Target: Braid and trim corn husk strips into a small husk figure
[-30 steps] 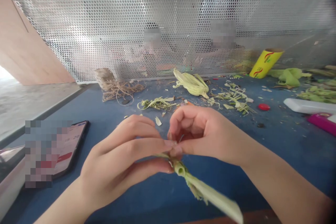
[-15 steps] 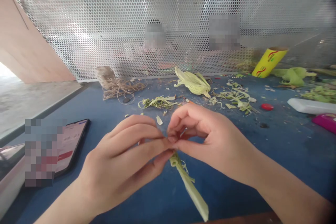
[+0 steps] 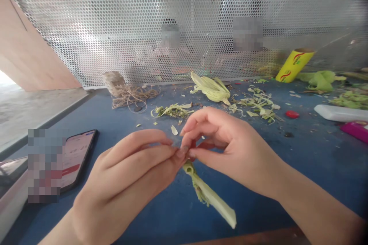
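My left hand (image 3: pixel 126 183) and my right hand (image 3: pixel 230 149) meet fingertip to fingertip over the table. Between their pinched fingers they hold a rolled pale green corn husk (image 3: pixel 217 200), whose upper end is hidden by the fingers. A small curled loop of it pokes out just under the fingertips. The rest slants down to the right, with thin frayed shreds along its side. Beyond my hands lie a bunch of corn husk (image 3: pixel 211 88), pointing to the upper left, and a heap of torn husk shreds (image 3: pixel 174 110).
On the blue table (image 3: pixel 161 222) are a phone (image 3: pixel 79 157), tangled twine (image 3: pixel 133 95), a yellow tube (image 3: pixel 294 66), a red cap (image 3: pixel 292 114), a white object (image 3: pixel 339 113) and a magenta object (image 3: pixel 355 131). A perforated metal screen (image 3: pixel 120 38) stands behind, with people blurred beyond it.
The free end of the husk has swung up and to the right. My left fingers have drawn closer together, and the right index finger has lifted a little. Both hands still pinch the husk.
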Action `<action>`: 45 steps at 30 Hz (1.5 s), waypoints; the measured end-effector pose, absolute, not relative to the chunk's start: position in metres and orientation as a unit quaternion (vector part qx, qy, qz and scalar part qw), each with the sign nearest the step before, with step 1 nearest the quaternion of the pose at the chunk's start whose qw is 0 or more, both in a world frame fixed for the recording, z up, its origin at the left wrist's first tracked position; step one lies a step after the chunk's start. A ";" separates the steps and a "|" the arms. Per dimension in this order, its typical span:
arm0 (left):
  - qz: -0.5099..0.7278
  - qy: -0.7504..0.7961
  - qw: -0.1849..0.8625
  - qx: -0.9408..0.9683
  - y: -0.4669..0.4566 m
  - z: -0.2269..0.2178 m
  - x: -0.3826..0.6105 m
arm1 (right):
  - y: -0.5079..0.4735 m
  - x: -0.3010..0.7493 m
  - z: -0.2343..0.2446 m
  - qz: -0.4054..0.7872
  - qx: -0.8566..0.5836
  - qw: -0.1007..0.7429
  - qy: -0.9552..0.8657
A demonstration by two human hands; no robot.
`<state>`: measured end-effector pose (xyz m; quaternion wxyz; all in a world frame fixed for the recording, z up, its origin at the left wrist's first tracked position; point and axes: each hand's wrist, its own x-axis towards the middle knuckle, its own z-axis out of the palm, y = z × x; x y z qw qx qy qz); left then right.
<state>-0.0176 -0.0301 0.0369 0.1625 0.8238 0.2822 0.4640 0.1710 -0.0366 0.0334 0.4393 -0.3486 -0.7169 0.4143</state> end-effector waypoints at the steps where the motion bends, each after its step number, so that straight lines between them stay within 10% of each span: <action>1: 0.447 0.282 0.168 0.832 -0.031 0.035 -0.020 | -0.037 0.171 0.033 0.416 -0.344 0.441 -0.717; 15: 0.411 0.229 -0.073 0.879 -0.023 0.039 -0.019 | -0.036 0.167 0.033 0.411 -0.311 0.449 -0.729; 45: 0.555 0.307 0.217 0.742 -0.026 0.028 -0.008 | -0.037 0.166 0.027 0.164 -0.391 0.467 -0.776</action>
